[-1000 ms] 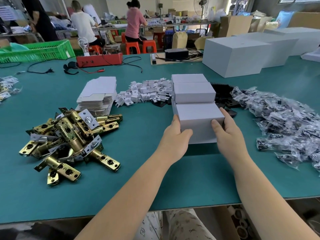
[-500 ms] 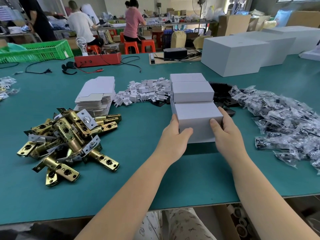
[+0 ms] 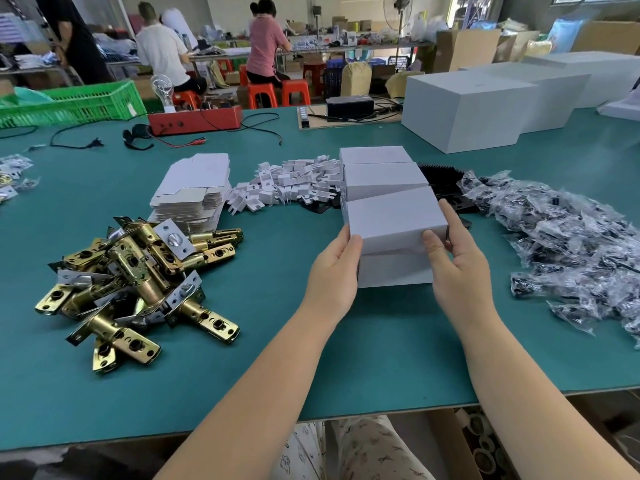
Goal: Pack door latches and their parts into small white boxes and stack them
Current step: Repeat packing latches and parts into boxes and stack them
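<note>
Between your left hand (image 3: 334, 271) and right hand (image 3: 457, 268), both clasping its sides, the tilted white box (image 3: 394, 218) looks light, crushable; hold near corners, squeeze gently.

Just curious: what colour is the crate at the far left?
Bright green, an open lattice; the head view shows it.

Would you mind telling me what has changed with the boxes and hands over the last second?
The nearest white box has been lifted at its near end and now sits tilted above another box that was hidden before. The left hand and right hand have kept their grip on its sides. The two boxes behind, the latches and the bagged parts stayed put.
</note>
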The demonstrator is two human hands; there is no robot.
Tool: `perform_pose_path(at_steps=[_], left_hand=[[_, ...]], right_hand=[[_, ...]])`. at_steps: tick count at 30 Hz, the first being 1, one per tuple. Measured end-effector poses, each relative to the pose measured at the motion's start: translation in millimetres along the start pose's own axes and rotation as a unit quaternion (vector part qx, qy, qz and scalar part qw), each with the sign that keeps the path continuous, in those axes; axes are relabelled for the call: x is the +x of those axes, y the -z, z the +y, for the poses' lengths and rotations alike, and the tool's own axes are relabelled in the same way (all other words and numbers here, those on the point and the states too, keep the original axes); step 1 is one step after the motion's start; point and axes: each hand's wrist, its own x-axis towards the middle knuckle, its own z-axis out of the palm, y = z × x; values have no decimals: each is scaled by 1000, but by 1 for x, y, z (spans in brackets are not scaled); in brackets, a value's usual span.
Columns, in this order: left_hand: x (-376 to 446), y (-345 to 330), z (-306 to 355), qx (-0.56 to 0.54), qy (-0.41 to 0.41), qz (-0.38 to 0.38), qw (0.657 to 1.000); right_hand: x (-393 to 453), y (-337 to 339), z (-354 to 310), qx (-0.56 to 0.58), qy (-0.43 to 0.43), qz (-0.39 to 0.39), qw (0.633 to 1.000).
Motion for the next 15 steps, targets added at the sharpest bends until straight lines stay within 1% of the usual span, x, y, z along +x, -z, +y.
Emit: perform_pose_path(at_steps=[6,9,11,13,15], left_hand=[[-1,-4,-1,28,-23,26,999],[0,-6,-10,29,-13,58,998],[-1,-5,-13,28,-12,63,998],[-2,-5,-13,44,-23,68,996],[-1,-6,-13,95,-52,52,993]], right_hand=[[-2,0,0,7,15,20,1000],[-3,-1,0,3,23,30,999],[-4,-1,-1,-1,27,34,999],[-3,-2,0,-3,15,31,999],[-1,-2,2,-2,-11,35,999]])
